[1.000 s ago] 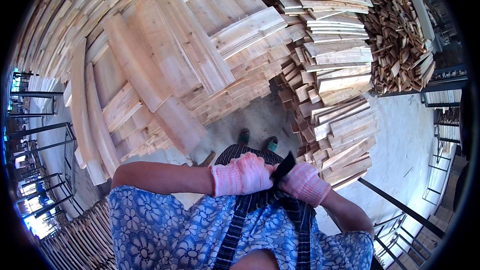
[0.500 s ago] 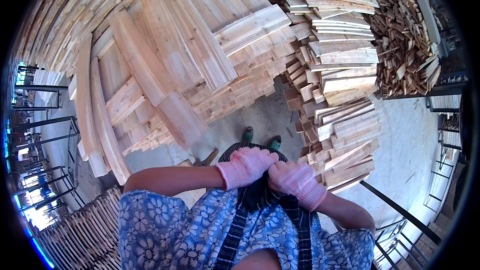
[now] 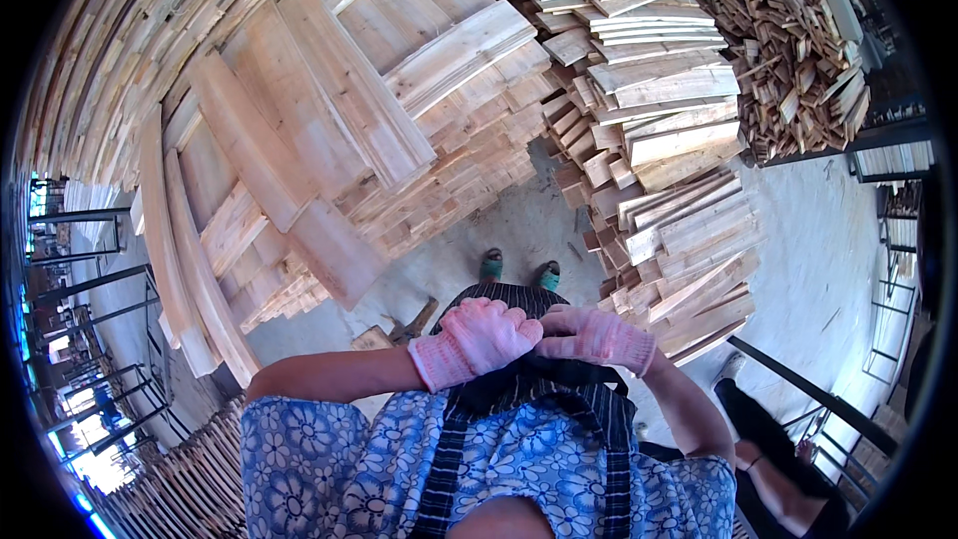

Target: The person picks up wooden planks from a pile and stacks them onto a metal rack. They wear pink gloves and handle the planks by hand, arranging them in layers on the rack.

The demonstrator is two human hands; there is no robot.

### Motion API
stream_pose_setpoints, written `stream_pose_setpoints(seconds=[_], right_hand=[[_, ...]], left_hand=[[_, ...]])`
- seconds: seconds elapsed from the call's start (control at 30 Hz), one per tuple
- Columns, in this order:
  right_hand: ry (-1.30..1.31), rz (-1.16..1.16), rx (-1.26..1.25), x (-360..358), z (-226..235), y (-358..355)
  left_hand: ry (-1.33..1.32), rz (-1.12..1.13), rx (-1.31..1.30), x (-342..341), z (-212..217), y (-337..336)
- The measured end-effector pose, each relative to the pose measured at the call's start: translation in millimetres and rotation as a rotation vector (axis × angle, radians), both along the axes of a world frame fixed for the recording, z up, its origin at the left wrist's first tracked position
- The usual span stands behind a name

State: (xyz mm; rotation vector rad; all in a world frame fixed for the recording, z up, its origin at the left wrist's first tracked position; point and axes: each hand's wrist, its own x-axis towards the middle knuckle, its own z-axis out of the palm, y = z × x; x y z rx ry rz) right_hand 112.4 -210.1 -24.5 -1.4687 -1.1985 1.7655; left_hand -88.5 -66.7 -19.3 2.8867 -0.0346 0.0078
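Apron strap (image 3: 529, 376) lies under both gloved hands' fingers (image 3: 509, 324) at waist.

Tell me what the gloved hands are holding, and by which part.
Both hands, left and right, are closed at the top edge of the dark striped apron, at chest height. Whether they actually pinch its fabric or a strap cannot be told.

The two feet (image 3: 519, 269) are standing on the concrete floor (image 3: 469, 250), and everything else is lying around them. A leaning stack of long boards (image 3: 329, 140) is sitting to their left and ahead. A tall pile of short planks (image 3: 649, 140) is rising just to their right. A heap of small offcuts (image 3: 788, 50) is lying beyond that pile, farther right. Metal racks (image 3: 70, 329) are standing well to the feet's left.
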Motion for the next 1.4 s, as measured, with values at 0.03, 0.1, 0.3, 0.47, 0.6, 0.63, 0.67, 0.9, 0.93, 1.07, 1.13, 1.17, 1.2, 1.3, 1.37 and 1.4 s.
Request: stream_pose_setpoints(seconds=[0.03,0.1,0.3,0.47,0.6,0.63,0.67,0.9,0.93,1.07,1.13,1.17,1.2,1.3,1.37,1.4], right_hand=[[0.005,0.031,0.008,-1,-3,3],[0.028,0.017,0.001,-3,1,5],[0.160,-0.040,-0.026,-2,3,11],[0.171,-0.096,0.003,-6,-12,8],[0.080,-0.102,-0.083,-7,-46,8],[0.118,-0.103,-0.097,-6,-57,9],[0.158,-0.103,-0.114,-6,-69,10],[-0.006,-0.610,-0.258,58,-99,2],[-0.116,-0.739,-0.304,69,-127,-14],[-0.164,-0.728,-0.387,89,-91,-64],[-0.184,-0.676,-0.302,72,-83,-94],[-0.194,-0.654,-0.248,65,-80,-104],[-0.202,-0.626,-0.283,53,-58,-99],[-0.127,-0.557,-0.098,12,-15,-82],[-0.133,-0.468,0.041,-23,4,-78],[-0.202,-0.411,0.144,-40,-1,-81]], left_hand=[[-0.011,0.000,-0.007,0,1,0],[-0.018,0.019,-0.017,0,0,0],[0.260,0.070,-0.034,5,10,3],[0.572,0.084,-0.542,11,22,32],[0.890,0.403,-0.865,-10,10,91],[0.943,0.534,-0.727,-11,7,96],[0.873,0.548,-0.744,-11,8,95],[0.240,0.393,-0.871,30,57,53],[0.250,0.383,-0.949,33,60,44],[0.283,0.306,-0.929,46,37,31],[0.290,0.161,-0.803,38,-16,12],[0.334,0.097,-0.822,23,-53,-2],[0.383,0.036,-0.841,10,-75,-12],[0.543,0.322,-1.091,-8,-84,-16],[0.500,0.334,-1.132,-9,-86,-14],[0.466,0.342,-1.139,-6,-88,-5]])
